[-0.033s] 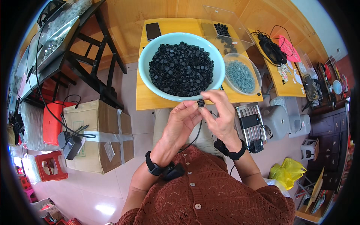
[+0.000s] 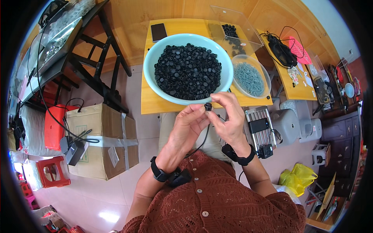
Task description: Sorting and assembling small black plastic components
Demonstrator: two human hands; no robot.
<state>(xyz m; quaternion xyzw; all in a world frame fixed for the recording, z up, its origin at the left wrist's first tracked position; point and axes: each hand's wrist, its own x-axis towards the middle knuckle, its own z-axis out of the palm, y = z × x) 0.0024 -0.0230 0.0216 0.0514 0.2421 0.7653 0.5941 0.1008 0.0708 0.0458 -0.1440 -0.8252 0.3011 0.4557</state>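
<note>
Just in front of the near rim of a pale blue basin (image 2: pixel 149 83), I hold a small black plastic cap (image 2: pixel 208 106). My left hand (image 2: pixel 189 121) pinches it from the left between thumb and fingertips. From the right, the thumb of my right hand (image 2: pixel 230 120) presses against the cap's lower side. The right index finger curls just above it, by the basin's rim. Many similar black caps (image 2: pixel 188 72) fill the basin. Right of it stands a round clear tub (image 2: pixel 268 83) of small grey screws (image 2: pixel 249 79).
The basin stands on a yellow wooden table (image 2: pixel 151 108). A phone (image 2: pixel 158 32) lies at its back left, and a clear bin (image 2: pixel 237 23) with black pieces at its back right. A taped cardboard box (image 2: pixel 93 155) is on the floor to the left. A cable hangs between my forearms.
My right index fingertip has shifted very slightly. The cap and my left hand look the same.
</note>
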